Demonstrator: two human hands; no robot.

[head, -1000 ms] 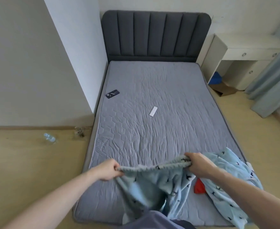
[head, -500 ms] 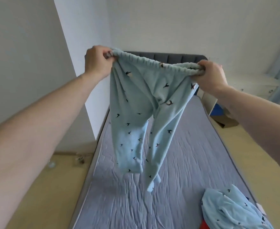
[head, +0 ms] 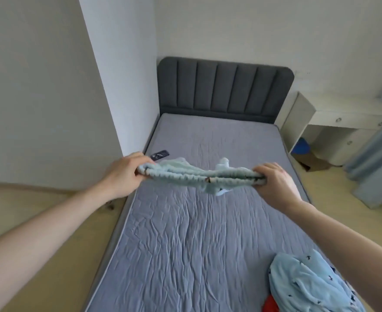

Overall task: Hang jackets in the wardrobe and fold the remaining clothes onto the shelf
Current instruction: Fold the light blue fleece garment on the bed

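Pale blue trousers (head: 199, 175), bird-print blue top (head: 307, 282), grey quilted mattress (head: 185, 244), charcoal headboard (head: 223, 86).

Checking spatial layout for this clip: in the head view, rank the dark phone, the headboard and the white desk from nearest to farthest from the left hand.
1. Dark phone, on the mattress just beyond the left hand.
2. Headboard, at the bed's far end.
3. White desk, far right, past the bed.
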